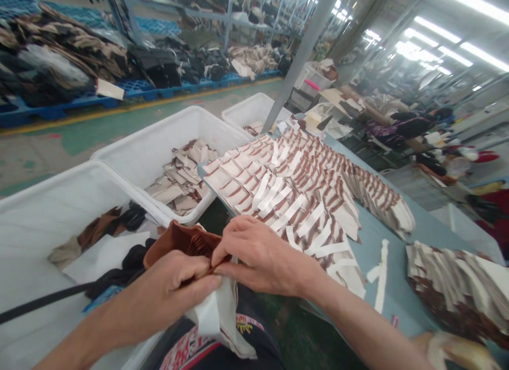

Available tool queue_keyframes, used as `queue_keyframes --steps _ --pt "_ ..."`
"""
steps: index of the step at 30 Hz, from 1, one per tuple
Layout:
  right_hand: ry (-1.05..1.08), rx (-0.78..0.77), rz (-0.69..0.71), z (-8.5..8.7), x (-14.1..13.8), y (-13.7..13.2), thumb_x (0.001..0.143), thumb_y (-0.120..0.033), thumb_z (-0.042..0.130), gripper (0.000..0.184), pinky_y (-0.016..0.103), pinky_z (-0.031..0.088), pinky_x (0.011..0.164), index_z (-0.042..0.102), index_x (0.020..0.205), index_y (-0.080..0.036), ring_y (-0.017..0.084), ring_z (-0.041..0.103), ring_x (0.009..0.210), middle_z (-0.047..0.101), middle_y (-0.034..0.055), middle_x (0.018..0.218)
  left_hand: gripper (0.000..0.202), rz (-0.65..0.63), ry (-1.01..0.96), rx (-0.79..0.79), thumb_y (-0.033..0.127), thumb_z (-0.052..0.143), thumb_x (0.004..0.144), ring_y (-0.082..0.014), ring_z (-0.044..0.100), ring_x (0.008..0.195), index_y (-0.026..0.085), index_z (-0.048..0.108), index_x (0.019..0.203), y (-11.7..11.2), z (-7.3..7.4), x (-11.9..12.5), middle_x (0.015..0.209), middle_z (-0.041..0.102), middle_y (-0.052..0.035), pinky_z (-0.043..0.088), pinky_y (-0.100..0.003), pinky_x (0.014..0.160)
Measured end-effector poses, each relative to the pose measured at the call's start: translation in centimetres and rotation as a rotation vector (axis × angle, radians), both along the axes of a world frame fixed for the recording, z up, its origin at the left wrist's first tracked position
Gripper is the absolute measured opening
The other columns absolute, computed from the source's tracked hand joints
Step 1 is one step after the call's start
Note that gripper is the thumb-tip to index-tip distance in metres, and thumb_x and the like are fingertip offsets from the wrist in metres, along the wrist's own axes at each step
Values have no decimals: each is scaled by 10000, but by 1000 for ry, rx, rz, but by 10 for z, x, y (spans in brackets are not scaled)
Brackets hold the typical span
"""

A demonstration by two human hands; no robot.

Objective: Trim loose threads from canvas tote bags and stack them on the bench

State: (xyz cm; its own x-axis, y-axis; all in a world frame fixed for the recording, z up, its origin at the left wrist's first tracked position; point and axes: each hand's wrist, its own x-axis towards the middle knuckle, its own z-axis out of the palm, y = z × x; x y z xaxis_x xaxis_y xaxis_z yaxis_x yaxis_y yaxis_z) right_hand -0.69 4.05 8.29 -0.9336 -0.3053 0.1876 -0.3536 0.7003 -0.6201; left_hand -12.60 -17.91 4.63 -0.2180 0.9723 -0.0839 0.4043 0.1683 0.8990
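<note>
Both my hands meet low in the middle of the view, over my lap. My left hand (170, 290) is closed round a stack of brown leather pieces (178, 241) with a white fabric piece (217, 317) hanging below it. My right hand (258, 256) pinches the top edge of the same stack with fingertips pressed together. Just beyond my right hand, rows of overlapping white and brown cut pieces (294, 184) cover the blue-grey table (393, 232).
Three white plastic bins stand left of the table: the near one (47, 221) holds dark and brown scraps, the middle one (155, 142) holds beige pieces, the far one (250, 107). Another pile of pieces (457, 290) lies at right. A grey post (302, 52) rises behind. Other workers sit far right.
</note>
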Motion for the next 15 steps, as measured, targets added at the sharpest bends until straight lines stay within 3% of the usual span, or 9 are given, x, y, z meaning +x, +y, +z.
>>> queue_keyframes --steps 2,4,6,8,10,13,15 --pt "-23 -131 -108 -14 -3 -6 1099 -223 724 45 378 532 1065 749 1123 -193 229 728 1105 825 89 1107 465 39 -13 -14 422 443 1111 -117 378 545 253 385 682 3 -3 -4 631 360 74 292 -258 508" --pt "-54 -302 -293 -27 -1 -18 1056 -240 733 140 374 546 1054 744 1181 -177 235 734 1137 821 110 1191 454 105 21 20 424 410 1110 -124 372 549 268 334 691 4 -4 -6 637 353 70 314 -260 507" --pt "-176 -487 -460 -34 5 -33 1048 -309 723 187 345 563 972 753 1174 -173 215 740 1034 819 84 1134 451 181 69 68 411 395 1111 -128 390 547 274 315 688 2 -4 -6 626 361 70 342 -262 519" --pt "-356 -619 -519 -36 13 -49 1042 -392 725 220 298 552 839 764 1102 -185 181 709 884 800 35 1000 456 243 126 119 379 411 1110 -128 427 533 271 329 674 -1 -4 -5 598 384 73 354 -263 532" --pt "-425 -631 -535 -35 23 -62 966 -444 806 257 278 519 772 754 1021 -198 164 665 809 768 4 923 454 280 174 163 329 423 1111 -122 444 513 266 341 669 -4 -5 -4 575 395 80 349 -261 529" --pt "-331 -519 -569 -35 37 -72 813 -416 909 312 297 491 795 717 946 -210 163 621 785 720 -15 877 430 290 233 221 244 450 1087 -108 419 494 261 322 678 -7 -6 3 572 376 91 324 -251 505" --pt "-388 -573 -514 -37 47 -69 796 -433 924 335 300 485 794 711 930 -211 166 615 785 705 -14 865 411 271 264 270 190 470 1059 -97 377 472 253 310 687 -9 -6 12 567 348 98 278 -259 483"
